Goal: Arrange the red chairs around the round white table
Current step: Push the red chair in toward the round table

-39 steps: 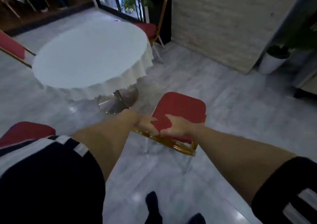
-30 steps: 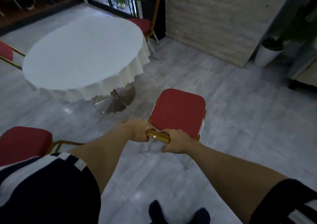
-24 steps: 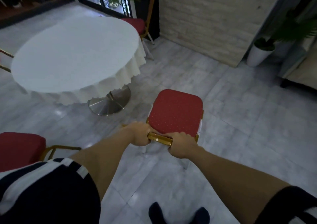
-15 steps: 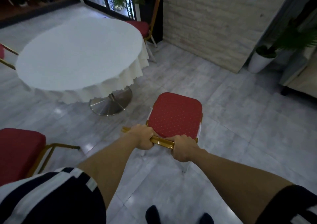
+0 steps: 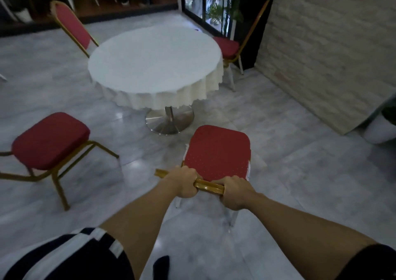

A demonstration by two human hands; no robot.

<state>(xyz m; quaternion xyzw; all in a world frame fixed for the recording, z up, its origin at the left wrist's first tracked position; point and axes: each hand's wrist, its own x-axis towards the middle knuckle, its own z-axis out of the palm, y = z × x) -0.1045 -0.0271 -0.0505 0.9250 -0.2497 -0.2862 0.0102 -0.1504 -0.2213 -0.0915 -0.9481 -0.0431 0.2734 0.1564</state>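
The round white table [image 5: 154,65] with its draped cloth stands ahead on a metal pedestal. Directly in front of me is a red chair [image 5: 217,151] with a gold frame, its seat pointing toward the table. My left hand [image 5: 184,181] and my right hand [image 5: 234,191] both grip the gold top rail of its backrest. A second red chair [image 5: 50,140] stands to the left, apart from the table. A third red chair [image 5: 72,25] is at the table's far left, and a fourth red chair [image 5: 228,47] sits at its far right.
A stone-clad wall [image 5: 332,44] runs along the right, with a white plant pot [image 5: 379,129] at its near corner. Glass doors and plants lie beyond the table. The grey tiled floor [image 5: 289,161] is open between the held chair and the wall.
My view has swung left and up, bringing the left chair and the far-left chair fully into sight. The held chair now stands nearer the table's pedestal. Both hands keep their grip on the backrest rail.
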